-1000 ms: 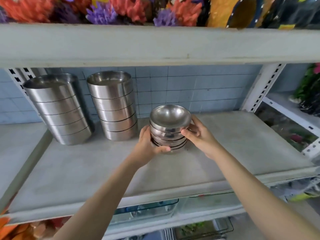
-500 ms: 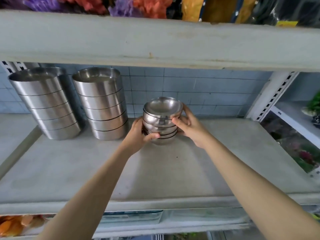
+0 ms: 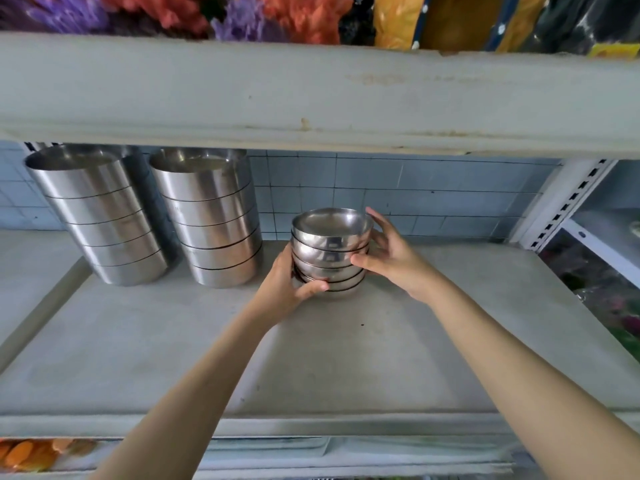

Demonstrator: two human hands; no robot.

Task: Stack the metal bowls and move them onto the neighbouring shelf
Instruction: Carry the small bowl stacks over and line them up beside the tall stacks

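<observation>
The grey shelf (image 3: 346, 358) runs wide before me, a blue tiled wall (image 3: 398, 192) at its back edge and a thick upper shelf (image 3: 311, 95) overhead. Two tall stacks of steel tins (image 3: 207, 220) stand by the back-left corner. Just right of them, near the back edge, sits the stack of metal bowls (image 3: 329, 251); my left hand (image 3: 287, 289) and right hand (image 3: 391, 258) clasp its sides, fingers (image 3: 375, 220) curled against the metal.

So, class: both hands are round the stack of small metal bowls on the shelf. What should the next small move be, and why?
Probably let go with both hands. The stack of small bowls looks upright and nested, its base apparently on the shelf, clear of the two taller stacks to its left. The left hand grips low down and the right hand cups the side, so nothing else seems to need steadying.
</observation>
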